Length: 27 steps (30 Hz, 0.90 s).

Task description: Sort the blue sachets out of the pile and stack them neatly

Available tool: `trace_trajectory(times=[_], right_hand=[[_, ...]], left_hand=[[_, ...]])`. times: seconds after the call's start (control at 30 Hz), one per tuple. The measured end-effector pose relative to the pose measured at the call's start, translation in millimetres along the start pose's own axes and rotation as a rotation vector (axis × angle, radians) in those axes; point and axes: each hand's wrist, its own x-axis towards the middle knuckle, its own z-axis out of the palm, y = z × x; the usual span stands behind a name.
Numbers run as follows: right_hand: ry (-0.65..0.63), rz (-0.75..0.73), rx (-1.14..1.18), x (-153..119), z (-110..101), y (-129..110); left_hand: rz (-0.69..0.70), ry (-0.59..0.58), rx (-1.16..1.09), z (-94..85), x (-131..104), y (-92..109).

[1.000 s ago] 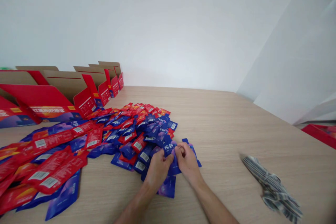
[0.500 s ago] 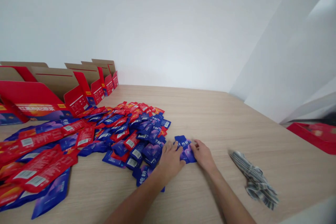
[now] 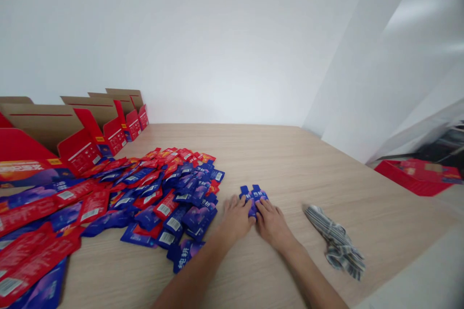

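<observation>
Two small blue packets (image 3: pixel 258 196) lie side by side, slightly overlapping, on the light wooden table. My left hand (image 3: pixel 237 217) rests flat with fingers apart on the left packet. On the right packet lies my right hand (image 3: pixel 272 222), its fingers spread over the lower part. The top tabs of both packets show beyond my fingertips. Left of my hands is a heap of red and blue packets (image 3: pixel 174 188), and one blue packet (image 3: pixel 184 255) lies near my left forearm.
Open red cardboard boxes (image 3: pixel 81 149) stand in a row at the back left. A striped cloth (image 3: pixel 335 239) lies right of my hands. Beyond the table's right edge is a red box (image 3: pixel 416 178). A white wall rises behind the table (image 3: pixel 275 154).
The view has turned right. My right hand has moved from the packets' right edge onto the right packet, and the two packets' tabs now show separately. My left hand stays on the packets.
</observation>
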Motion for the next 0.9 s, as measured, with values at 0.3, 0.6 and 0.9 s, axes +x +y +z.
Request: trace_trajectory(times=[0.3,0.6,0.9], right_hand=[[-0.019,0.174,-0.025,7.8,-11.8,46.3],[0.073,0.161,-0.013,12.5,1.9,61.5],[0.183,0.130,-0.017,12.5,1.8,59.7]], left_hand=[[0.043,-0.072,-0.002,17.1,46.4,36.9],[0.047,-0.008,-0.032,28.3,58.1,47.8],[0.007,0.061,-0.024,4.4,41.5,55.5]])
